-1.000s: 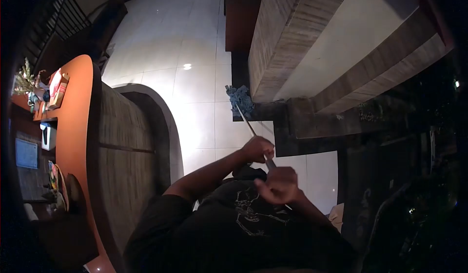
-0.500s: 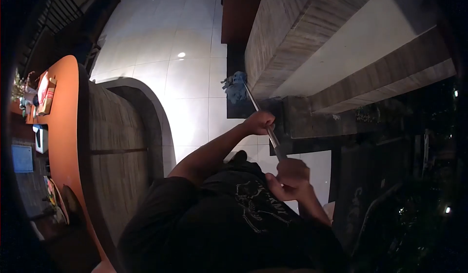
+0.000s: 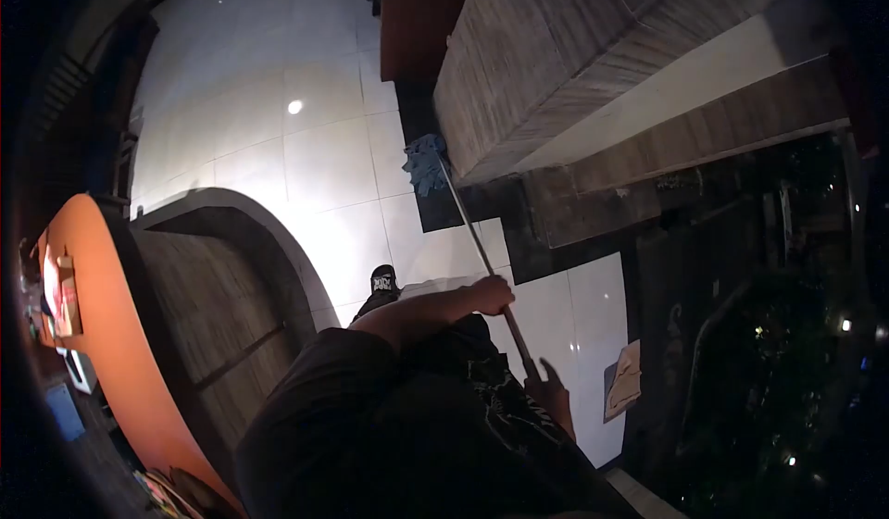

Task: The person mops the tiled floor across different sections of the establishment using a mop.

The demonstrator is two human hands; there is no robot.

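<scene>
A mop (image 3: 468,218) with a blue cloth-like head and a long, thin handle slants across the middle of the view. Its head lies on the dark floor strip against the foot of a wood-look block. My left hand (image 3: 488,294) is closed round the handle partway along it. Close to my body, my right hand (image 3: 550,396) is at the upper end of the handle, with one digit stretched out; the rest of its grip is partly hidden.
Pale floor tiles (image 3: 310,153) spread ahead. On the left curves an orange-topped counter (image 3: 120,334); the wood-look block (image 3: 556,47) rises on the right. My black shoe (image 3: 383,280) is on the floor. A brown cloth or paper (image 3: 624,377) lies at right.
The view has turned and shifted. The mop head stays by the block's foot. My right hand has drawn lower, one digit now extended. My shoe and the brown item have come into view.
</scene>
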